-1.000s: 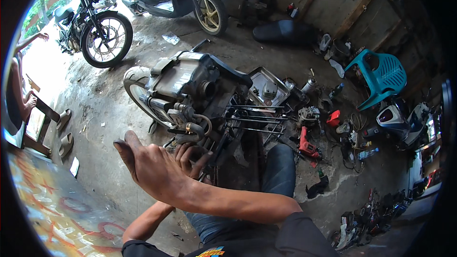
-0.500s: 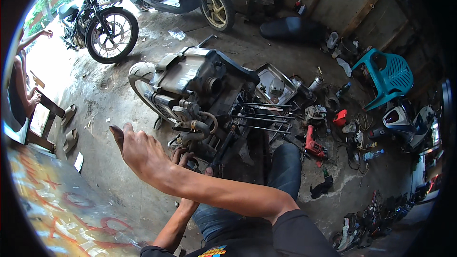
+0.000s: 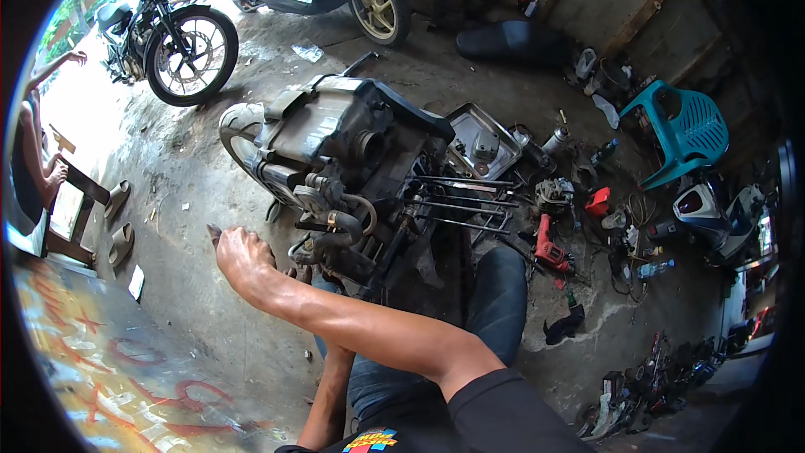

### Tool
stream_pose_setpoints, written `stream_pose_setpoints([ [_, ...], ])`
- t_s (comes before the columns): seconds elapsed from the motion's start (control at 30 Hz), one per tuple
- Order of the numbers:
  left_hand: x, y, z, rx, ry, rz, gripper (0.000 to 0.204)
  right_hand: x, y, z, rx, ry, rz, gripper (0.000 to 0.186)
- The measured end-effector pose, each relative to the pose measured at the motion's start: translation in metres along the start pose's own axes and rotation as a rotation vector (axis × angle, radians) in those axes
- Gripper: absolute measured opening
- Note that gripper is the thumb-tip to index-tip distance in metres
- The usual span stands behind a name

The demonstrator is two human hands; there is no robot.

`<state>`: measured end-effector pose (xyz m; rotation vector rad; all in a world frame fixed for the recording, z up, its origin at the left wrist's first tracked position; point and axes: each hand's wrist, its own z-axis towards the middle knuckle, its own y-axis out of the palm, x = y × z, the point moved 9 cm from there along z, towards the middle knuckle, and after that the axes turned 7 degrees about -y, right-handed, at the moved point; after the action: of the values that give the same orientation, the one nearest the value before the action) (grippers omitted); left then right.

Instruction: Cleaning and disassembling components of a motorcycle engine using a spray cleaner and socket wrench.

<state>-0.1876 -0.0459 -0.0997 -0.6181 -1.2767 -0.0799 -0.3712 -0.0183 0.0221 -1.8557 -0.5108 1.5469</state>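
My right arm reaches across to the left. My right hand (image 3: pixel 245 262) is held over the floor, left of the motor unit, fingers curled in; whatever they may hold is hidden. Beneath that forearm comes my left arm, and only a few fingertips of my left hand (image 3: pixel 300 273) show, close to the lower left side of the unit. The motor unit (image 3: pixel 335 122) is a dirty scooter engine-and-frame section with a round opening, a curved hose (image 3: pixel 369 214) and a wheel (image 3: pixel 239 130) at its far left. It stands in front of my knees.
Long metal rods (image 3: pixel 470 205) stick out right of the unit, near a metal tray (image 3: pixel 482 138). A red power drill (image 3: pixel 549 243), bottles and loose parts lie further right, by a teal plastic chair (image 3: pixel 692 130). Motorbikes (image 3: pixel 191 54) stand behind. Another person's foot (image 3: pixel 55 172) shows far left.
My right hand has come slightly down, its raised fingers drawn in closer. The left hand's fingers have moved left and farther under the right forearm. The view has shifted a little.
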Motion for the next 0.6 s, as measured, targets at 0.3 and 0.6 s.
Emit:
stream_pose_setpoints([
  [0.3, 0.013, -0.068, 0.004, 0.393, 0.174, 0.334, 0.098, 0.061, 0.077, 0.018, -0.203, 0.207, -0.167, 0.024],
  [0.6, -0.02, -0.053, 0.021, 0.325, 0.255, 0.425, 0.069, 0.08, 0.085, 0.026, -0.319, 0.359, -0.299, 0.022],
])
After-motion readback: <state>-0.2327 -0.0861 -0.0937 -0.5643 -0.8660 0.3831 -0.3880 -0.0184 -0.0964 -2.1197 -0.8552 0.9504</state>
